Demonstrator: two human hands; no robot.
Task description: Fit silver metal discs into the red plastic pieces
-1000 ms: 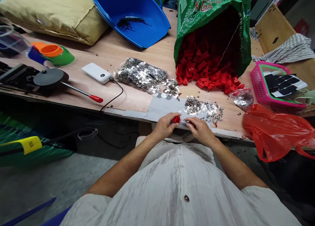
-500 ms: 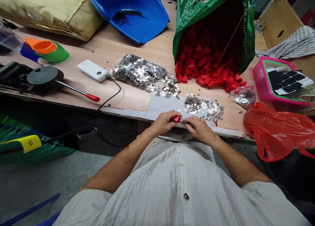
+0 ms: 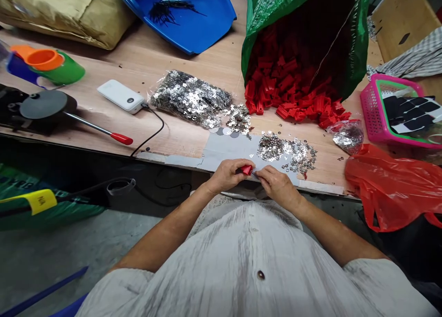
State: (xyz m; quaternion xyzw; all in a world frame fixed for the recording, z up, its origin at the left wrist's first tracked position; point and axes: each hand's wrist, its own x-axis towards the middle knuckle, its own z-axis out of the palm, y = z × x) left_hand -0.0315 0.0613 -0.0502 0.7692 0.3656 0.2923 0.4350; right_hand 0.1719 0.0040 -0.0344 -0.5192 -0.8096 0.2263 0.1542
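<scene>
Pinched in my left hand (image 3: 230, 174) is a small red plastic part (image 3: 246, 170), just over the table's front edge. My right hand (image 3: 276, 183) is closed on a thin, dark metal-tipped tool (image 3: 254, 173), whose tip meets the right side of the red part; its handle is mostly hidden by my fingers. In front of my hands, a grey sheet (image 3: 224, 151) lies on the table, and small shiny metal pieces (image 3: 271, 146) are piled on it and to its right. Many similar red parts (image 3: 286, 87) spill from a green sack (image 3: 255, 45) behind.
A clear bag of metal pieces (image 3: 189, 98), a white power bank (image 3: 120, 96) with a cable and a red-handled lever (image 3: 120, 138) are on the left. The blue scoop-shaped tray (image 3: 214, 27) sits behind. On the right are a pink basket (image 3: 375, 110) and a red plastic bag (image 3: 390, 183).
My right hand has turned slightly, its fingers covering more of the tool's handle. The red part stays in my left hand, tilted a little differently. The camera view has shifted slightly.
</scene>
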